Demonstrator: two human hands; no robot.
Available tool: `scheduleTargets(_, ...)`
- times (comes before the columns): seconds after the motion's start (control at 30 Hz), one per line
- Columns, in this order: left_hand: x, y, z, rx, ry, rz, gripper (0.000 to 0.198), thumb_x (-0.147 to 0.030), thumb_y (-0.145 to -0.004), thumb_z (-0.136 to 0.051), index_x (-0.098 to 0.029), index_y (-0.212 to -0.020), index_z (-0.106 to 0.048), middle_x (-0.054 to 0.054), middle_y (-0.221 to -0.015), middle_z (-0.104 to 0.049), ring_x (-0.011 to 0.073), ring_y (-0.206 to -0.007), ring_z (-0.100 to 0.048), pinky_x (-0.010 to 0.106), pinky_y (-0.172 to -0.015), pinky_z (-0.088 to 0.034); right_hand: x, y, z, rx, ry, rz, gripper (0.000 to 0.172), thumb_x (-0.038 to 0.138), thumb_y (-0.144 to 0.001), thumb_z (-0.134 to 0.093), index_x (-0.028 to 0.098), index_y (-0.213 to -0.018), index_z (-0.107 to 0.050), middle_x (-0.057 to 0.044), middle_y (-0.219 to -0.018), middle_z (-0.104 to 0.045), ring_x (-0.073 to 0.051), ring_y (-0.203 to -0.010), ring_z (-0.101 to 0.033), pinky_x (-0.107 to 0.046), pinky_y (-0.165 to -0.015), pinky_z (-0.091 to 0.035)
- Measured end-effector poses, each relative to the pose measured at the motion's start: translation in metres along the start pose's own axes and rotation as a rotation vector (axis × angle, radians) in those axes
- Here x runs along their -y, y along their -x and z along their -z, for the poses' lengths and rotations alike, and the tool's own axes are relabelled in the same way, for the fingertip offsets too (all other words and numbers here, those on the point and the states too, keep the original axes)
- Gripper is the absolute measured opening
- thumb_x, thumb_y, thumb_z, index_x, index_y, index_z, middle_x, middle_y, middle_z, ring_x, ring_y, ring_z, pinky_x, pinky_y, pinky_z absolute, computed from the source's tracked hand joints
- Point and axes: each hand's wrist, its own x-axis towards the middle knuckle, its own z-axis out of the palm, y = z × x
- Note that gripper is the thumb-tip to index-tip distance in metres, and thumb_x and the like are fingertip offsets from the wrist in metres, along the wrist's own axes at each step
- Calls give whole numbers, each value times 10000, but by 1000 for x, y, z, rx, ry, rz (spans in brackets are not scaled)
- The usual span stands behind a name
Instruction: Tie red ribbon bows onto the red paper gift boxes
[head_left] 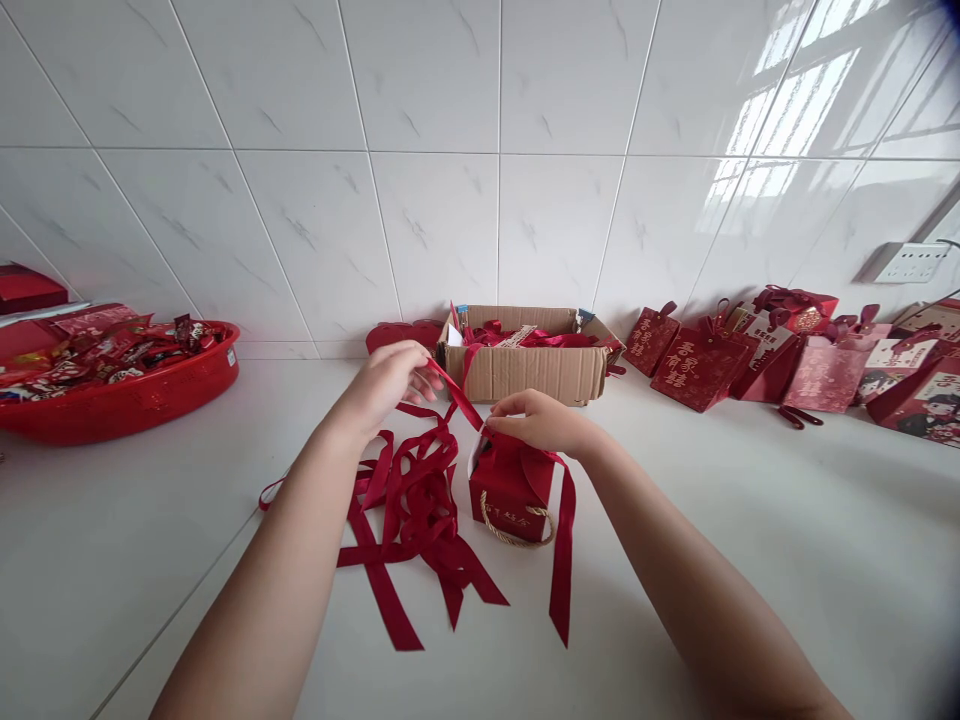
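A small red gift box (510, 495) with gold lettering and a twisted gold cord handle stands on the white counter. My right hand (534, 420) is closed at the box's top, fingers on the dark red ribbon there. One end of that ribbon (562, 560) hangs down the box's right side onto the counter. The other end stretches up to the left, pinched in my left hand (401, 380), which is raised beside the box. A tangle of loose red ribbons (420, 500) lies left of the box, below my left hand.
Behind the box, a cardboard carton (525, 372) holds red ribbons and tags. A red basin (120, 395) of wrapped sweets sits at far left. Several red and pink gift boxes (705, 365) line the wall at right, near a power socket (904, 263).
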Motion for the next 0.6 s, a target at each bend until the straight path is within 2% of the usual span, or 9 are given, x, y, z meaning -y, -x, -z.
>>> scheduleTargets(0.13, -6, -2, 5, -147, 351, -55, 70, -210, -632, -448, -169, -673, -487, 11, -564, -559, 141, -478, -530, 234, -449, -373, -2, -1, 0, -16, 7, 2, 231, 384, -777, -562, 180, -763, -670, -24, -783, -631, -129, -655, -547, -248, -571, -411)
scheduleTargets(0.23, -8, -3, 10, -246, 593, -105, 76, -175, -604, -410, -165, -650, -470, 25, -577, -540, 144, -493, -531, 230, -431, -353, -2, -1, 2, -5, 10, 1, 198, 356, -772, -573, 188, -774, -679, -33, -882, -664, -150, -734, -590, -254, -620, -439)
scheduleTargets(0.37, -4, -5, 21, -328, 841, -134, 84, -184, -587, -434, -159, -667, -437, 79, -742, -605, 196, -691, -606, 286, -570, -454, -2, 1, 8, 6, 89, 4, 192, 344, -778, -570, 196, -800, -689, -36, -943, -678, -172, -802, -611, -266, -683, -459)
scheduleTargets(0.43, -1, -7, 27, -338, 942, -109, 125, -196, -574, -440, -164, -694, -420, 74, -757, -598, 202, -715, -605, 331, -638, -478, -5, 3, 12, -6, 137, 7, 211, 369, -781, -572, 204, -823, -697, -40, -965, -678, -189, -852, -609, -279, -715, -464)
scheduleTargets(0.5, 1, -8, 33, -312, 993, -80, 136, -191, -558, -420, -172, -689, -392, 21, -637, -520, 140, -567, -535, 290, -569, -452, -8, 4, 17, -14, 182, 21, 226, 387, -781, -575, 214, -846, -705, -43, -982, -676, -204, -894, -602, -294, -748, -465)
scheduleTargets(0.57, 1, -9, 36, -265, 926, -73, 93, -193, -564, -393, -184, -647, -353, -33, -527, -389, 79, -407, -351, 225, -436, -330, -10, 7, 23, -25, 225, 33, 215, 377, -773, -586, 223, -858, -710, -44, -1009, -671, -213, -933, -593, -303, -774, -462)
scheduleTargets(0.6, 1, -9, 37, -253, 818, -73, 60, -201, -585, -377, -190, -626, -335, -47, -498, -333, 69, -373, -261, 218, -395, -252, -11, 9, 26, -31, 246, 31, 204, 362, -765, -595, 223, -860, -710, -45, -1016, -670, -215, -943, -591, -302, -773, -463)
